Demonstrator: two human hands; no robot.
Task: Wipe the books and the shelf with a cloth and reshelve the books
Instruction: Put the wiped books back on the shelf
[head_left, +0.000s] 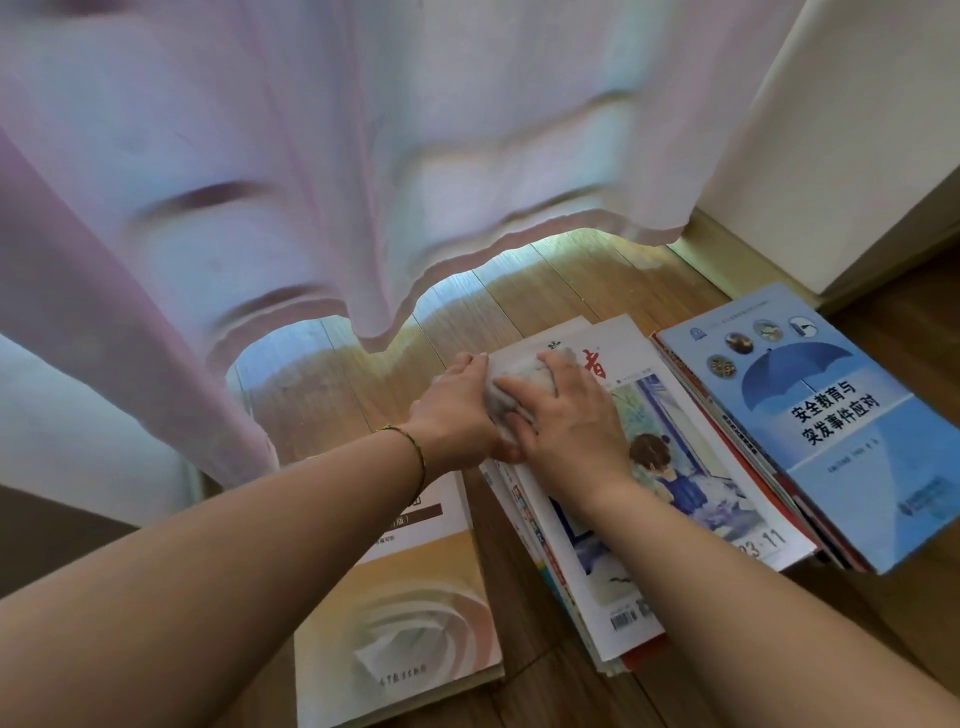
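Note:
Three lots of books lie on the wooden floor. In the middle is a stack topped by a magazine (691, 483) with a painted girl on its cover. My right hand (566, 421) presses a whitish cloth (511, 392) flat onto the magazine's upper left corner. My left hand (460, 410) holds the stack's left edge beside the cloth, fingers curled over it. A blue book with an umbrella picture (831, 415) tops the right-hand stack. A tan book with a cream rose (410, 613) lies at the left, partly under my left forearm.
A sheer pinkish curtain (311, 182) hangs down to the floor just behind the books. A white wall or cabinet panel (841, 130) stands at the back right. Bare wooden floor (571, 275) shows between curtain and books.

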